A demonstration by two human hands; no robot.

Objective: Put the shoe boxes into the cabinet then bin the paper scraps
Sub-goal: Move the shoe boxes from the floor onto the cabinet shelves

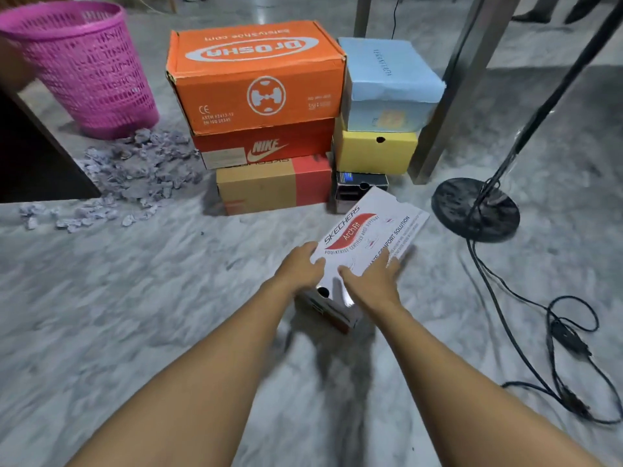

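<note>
Shoe box [367, 227]: light, stiff cardboard, lid maybe loose; left hand [298, 267] grips corner, right hand [371, 281] flat on lid; lift by sides.

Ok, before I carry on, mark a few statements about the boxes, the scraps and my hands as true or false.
1. The left hand and right hand both touch the white box. True.
2. The orange box sits on top of the red box. True.
3. The paper scraps have all been binned. False: a pile of them lies on the floor beside the pink basket.
4. The blue box is under the yellow box. False: the blue one is on top of the yellow one.
</note>
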